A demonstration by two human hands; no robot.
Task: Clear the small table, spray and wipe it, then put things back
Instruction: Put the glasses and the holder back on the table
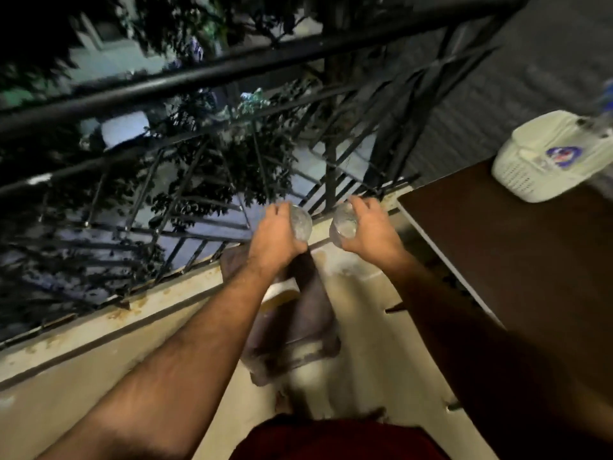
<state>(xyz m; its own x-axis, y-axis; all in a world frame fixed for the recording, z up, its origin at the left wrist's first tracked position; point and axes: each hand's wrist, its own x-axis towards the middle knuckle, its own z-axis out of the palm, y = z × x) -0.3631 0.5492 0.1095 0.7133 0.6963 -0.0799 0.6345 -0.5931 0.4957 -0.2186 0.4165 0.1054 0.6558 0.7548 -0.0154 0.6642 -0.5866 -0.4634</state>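
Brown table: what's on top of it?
On the brown table only a white plastic basket shows, at the far end. The near end is hidden by the right arm; the frame crops the rest.

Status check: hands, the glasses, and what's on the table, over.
Left hand grips one glass; right hand grips another glass. Both held near the railing, off the table. White basket remains on it.

arms (185, 353): bare, hairy, no sleeves | wrists: no watch or bands | garment (335, 439): dark red
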